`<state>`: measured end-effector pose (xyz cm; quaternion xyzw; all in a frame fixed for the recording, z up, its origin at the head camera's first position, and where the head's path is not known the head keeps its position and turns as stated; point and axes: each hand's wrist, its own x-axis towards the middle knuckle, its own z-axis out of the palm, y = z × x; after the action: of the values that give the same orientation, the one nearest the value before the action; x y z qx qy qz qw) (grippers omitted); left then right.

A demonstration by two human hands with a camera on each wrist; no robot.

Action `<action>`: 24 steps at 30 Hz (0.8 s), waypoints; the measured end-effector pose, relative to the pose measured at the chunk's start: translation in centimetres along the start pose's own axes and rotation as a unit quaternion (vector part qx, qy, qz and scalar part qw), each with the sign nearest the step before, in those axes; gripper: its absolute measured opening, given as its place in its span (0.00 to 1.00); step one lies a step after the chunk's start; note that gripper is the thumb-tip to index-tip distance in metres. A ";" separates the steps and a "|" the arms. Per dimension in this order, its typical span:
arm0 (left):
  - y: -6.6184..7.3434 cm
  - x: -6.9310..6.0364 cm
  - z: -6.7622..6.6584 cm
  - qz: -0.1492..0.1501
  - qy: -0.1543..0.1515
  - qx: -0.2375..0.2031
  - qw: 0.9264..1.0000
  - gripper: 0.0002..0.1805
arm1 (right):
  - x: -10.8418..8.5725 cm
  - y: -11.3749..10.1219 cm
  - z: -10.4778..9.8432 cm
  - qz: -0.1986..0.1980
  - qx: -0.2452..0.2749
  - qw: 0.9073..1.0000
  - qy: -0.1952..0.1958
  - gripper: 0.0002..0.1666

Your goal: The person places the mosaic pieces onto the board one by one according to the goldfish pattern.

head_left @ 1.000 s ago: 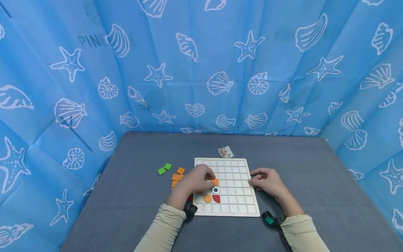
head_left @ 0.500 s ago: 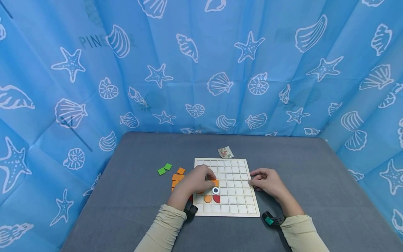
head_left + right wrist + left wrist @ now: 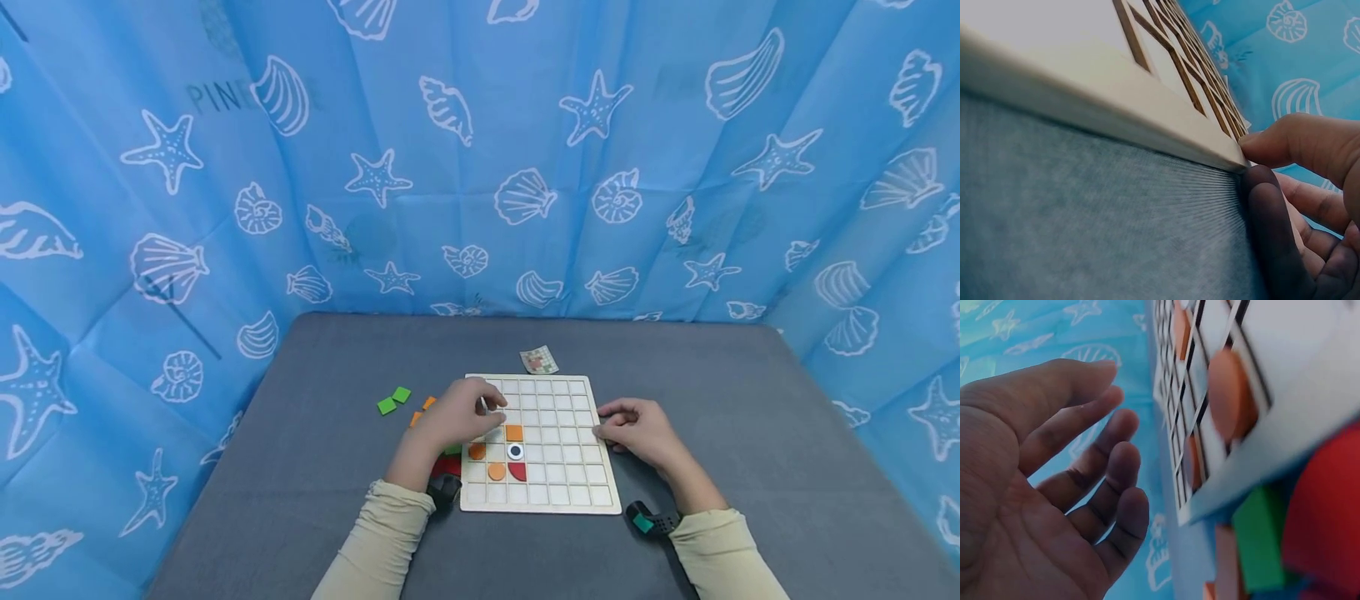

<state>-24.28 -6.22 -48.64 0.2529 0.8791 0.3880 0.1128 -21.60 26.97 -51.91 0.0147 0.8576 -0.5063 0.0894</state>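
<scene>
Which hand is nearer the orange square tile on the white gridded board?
Left. The left hand is to the left of the orange square tile, not touching it; the right hand is farther off, touching the right edge of the board.

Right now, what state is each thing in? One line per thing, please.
Board: flat, partly filled.
Left hand: relaxed, holding nothing.
Right hand: pinching the board's edge.
Orange square: on the board.
Orange discs: on the board.
White disc: on the board.
Red quarter: on the board.
Green squares: loose, off the board.
Loose red: partly hidden.
Loose orange: partly hidden.
Card: patterned side up.
Curtain: hanging, creased.
</scene>
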 end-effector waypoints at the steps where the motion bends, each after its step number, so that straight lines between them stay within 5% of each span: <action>1: 0.0 -0.1 -0.3 0.003 0.003 0.000 1.000 0.12 | 0.0 0.0 -0.1 -0.001 0.001 1.000 0.000 0.24; 14: -0.7 -2.5 -3.9 -0.005 0.029 0.044 0.999 0.12 | -0.1 -0.2 -0.2 -0.002 0.000 1.000 -0.004 0.25; 24: -1.8 -5.4 -4.0 -0.007 -0.007 0.040 0.999 0.11 | -0.2 -0.3 -0.2 0.001 0.001 1.000 -0.007 0.24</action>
<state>-21.96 -12.67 -47.28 0.2534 0.8951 0.3497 0.1112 -21.50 27.03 -51.54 0.0123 0.8567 -0.5068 0.0956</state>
